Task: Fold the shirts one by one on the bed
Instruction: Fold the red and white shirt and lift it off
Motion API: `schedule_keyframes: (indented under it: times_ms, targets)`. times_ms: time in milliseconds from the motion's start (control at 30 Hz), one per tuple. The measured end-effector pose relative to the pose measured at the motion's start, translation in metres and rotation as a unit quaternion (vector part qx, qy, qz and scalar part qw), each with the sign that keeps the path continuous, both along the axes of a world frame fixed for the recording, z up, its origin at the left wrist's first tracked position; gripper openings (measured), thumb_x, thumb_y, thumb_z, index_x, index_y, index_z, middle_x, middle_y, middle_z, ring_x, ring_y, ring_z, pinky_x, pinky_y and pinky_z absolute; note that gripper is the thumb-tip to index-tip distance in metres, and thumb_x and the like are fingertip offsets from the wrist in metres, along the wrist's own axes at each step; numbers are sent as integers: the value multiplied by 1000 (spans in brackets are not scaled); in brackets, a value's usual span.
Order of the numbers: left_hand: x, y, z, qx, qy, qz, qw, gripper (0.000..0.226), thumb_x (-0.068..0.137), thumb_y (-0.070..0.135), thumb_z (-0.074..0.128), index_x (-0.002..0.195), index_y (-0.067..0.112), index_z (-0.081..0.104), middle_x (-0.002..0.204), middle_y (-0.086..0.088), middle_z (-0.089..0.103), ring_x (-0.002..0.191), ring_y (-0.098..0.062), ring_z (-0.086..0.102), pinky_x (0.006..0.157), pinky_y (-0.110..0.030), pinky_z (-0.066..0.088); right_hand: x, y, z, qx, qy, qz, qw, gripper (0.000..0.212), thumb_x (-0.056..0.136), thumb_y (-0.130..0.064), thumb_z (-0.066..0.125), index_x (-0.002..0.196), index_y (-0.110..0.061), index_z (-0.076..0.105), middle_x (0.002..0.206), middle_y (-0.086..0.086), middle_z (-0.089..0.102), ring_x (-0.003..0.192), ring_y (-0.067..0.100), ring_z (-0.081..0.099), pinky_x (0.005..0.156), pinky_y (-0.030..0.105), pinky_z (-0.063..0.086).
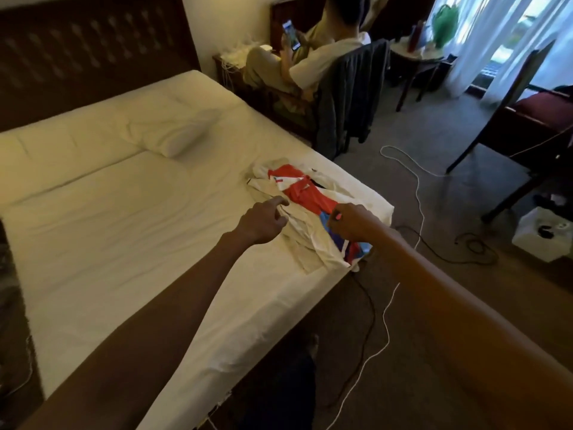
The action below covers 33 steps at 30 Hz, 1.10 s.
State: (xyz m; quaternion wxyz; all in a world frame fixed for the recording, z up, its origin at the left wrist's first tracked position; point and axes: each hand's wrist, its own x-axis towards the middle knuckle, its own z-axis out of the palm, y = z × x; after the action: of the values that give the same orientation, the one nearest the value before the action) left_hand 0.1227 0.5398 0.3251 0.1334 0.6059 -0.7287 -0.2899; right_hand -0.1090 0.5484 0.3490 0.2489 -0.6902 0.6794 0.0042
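Cream, red and blue shirts [297,193] lie rumpled in a heap at the bed's [124,228] right foot corner, directly under both hands. The left hand [263,220] touches the cream cloth with loose fingers, holding nothing. The right hand [352,223] curls down, gripping red-and-blue fabric. Both arms reach straight out.

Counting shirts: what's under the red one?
Blue-and-white fabric peeks out below the red shirt, on the bed. The right hand covers their overlap; any deeper layers are hidden.
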Motion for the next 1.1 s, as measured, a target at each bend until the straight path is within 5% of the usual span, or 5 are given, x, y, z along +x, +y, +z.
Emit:
schedule_keyframes:
  times_ms: [200, 467, 667, 800, 1100]
  targets:
    - [-40, -139, -39, 11, 37, 58, 998, 40, 93, 25, 60, 133, 25, 54, 96, 4, 65, 91, -26, 64, 75, -34, 47, -57, -158, -40, 27, -25, -1, 999, 25, 93, -37, 58, 113, -21, 61, 102, 7, 70, 88, 27, 67, 83, 39, 55]
    - [-80, -305, -78, 66, 29, 122, 990, 38, 96, 29, 58, 134, 27, 54, 107, -2, 68, 96, -28, 64, 70, -31, 40, -96, -339, -90, 84, -51, 23, 995, 30, 94, -42, 58, 115, -22, 60, 106, 8, 69, 89, 27, 68, 83, 46, 57]
    - [-84, -382, -130, 135, 49, 203, 968, 32, 96, 33, 59, 127, 26, 57, 96, -1, 66, 95, -29, 65, 82, -39, 52, -91, -431, -144, 130, -40, 88, 987, 27, 98, -36, 53, 114, -17, 62, 103, 8, 71, 90, 25, 68, 84, 41, 56]
    - [-85, -420, -187, 192, 87, 310, 927, 30, 97, 34, 59, 124, 21, 58, 89, 1, 62, 98, -29, 63, 84, -39, 50, -82, -486, -200, 152, -52, 127, 979, 30, 100, -31, 48, 120, -11, 59, 115, 10, 66, 104, 29, 62, 81, 33, 46]
    - [-95, -494, -331, 246, 185, 532, 789, 44, 92, 40, 64, 130, 24, 50, 121, -16, 64, 109, -34, 63, 80, -34, 50, -67, -581, -349, 209, -59, 199, 956, 43, 98, -34, 49, 136, -14, 49, 128, 11, 60, 112, 32, 60, 90, 35, 46]
